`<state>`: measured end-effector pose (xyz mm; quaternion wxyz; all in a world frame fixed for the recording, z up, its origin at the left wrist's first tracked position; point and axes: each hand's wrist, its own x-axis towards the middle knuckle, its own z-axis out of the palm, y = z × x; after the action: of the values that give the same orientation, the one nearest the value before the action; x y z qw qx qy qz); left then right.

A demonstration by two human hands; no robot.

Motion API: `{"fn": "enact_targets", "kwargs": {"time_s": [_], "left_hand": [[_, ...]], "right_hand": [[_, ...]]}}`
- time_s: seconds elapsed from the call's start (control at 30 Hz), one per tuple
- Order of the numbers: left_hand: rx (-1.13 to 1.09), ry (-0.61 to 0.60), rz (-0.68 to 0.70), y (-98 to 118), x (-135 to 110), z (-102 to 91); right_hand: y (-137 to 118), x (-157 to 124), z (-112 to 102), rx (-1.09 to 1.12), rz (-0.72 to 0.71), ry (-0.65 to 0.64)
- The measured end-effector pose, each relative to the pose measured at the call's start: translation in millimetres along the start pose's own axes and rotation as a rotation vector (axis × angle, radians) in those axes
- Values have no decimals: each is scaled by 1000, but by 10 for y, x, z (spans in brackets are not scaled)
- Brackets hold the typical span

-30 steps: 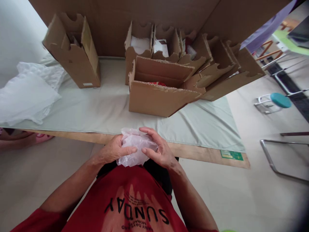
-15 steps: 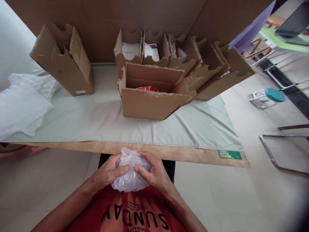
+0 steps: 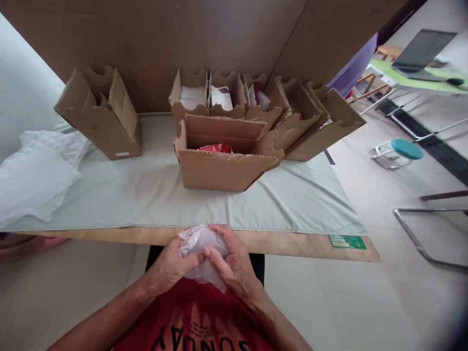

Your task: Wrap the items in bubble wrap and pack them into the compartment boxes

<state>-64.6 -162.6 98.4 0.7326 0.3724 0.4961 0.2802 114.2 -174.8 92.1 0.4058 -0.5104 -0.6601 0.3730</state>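
My left hand (image 3: 171,265) and my right hand (image 3: 231,261) are both closed round a crumpled clear plastic bag (image 3: 199,243), held against my red shirt just below the table's near edge. The fingers press the bag into a small wad between the palms. Straight ahead on the pale cloth (image 3: 146,195) stands an open cardboard box (image 3: 219,168) with something red (image 3: 215,147) inside.
A row of cut cardboard boxes (image 3: 256,97) lines the back against a cardboard wall, and a single box (image 3: 100,117) stands at the left. A heap of white plastic bags (image 3: 34,175) lies at the far left. A stool (image 3: 402,148) and metal frames stand on the floor at right.
The bag has been squeezed smaller between my hands, which have shifted lower in view. The camera has tilted up, so less of my shirt shows.
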Motion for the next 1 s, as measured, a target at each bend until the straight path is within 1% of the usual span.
{"fn": "enact_targets", "kwargs": {"time_s": [0.13,0.2,0.23,0.27,0.33,0.4,0.5,0.53,0.57,0.6,0.67,0.77,0.83,0.9,1.0], "left_hand": [[58,23,51,185,60,-131],[99,65,94,349,91,-218],[127,91,129,465,103,-262],[164,118,175,606,110,-306],[251,192,302,954,115,-383],[330,304,486,1352,119,-422],[547,478,792,1914,190,-361],[636,509,870,2064,244,-309],[713,511,924,2189,314,-245],[768,484,949,2287,401,-174],[806,350,912,2404,612,-30],[772,82,755,2437,961,148],[749,-25,667,2420,1163,233],[758,-50,632,2410,1316,298],[864,-17,641,2420,1462,377]], "right_hand": [[-4,20,-117,79,12,-24],[13,40,-173,119,17,-6],[25,56,-202,140,8,11],[39,77,-234,163,-13,33],[76,134,-311,188,-64,82],[131,201,-411,155,-79,129],[266,296,-584,51,-15,202],[326,321,-639,20,4,230],[392,342,-688,-7,14,259],[464,358,-729,-32,15,289],[611,374,-781,-72,5,331],[816,357,-785,-86,-9,330],[925,326,-757,-79,-9,306],[1006,292,-733,-72,-10,284],[1073,263,-737,-33,4,272]]}}
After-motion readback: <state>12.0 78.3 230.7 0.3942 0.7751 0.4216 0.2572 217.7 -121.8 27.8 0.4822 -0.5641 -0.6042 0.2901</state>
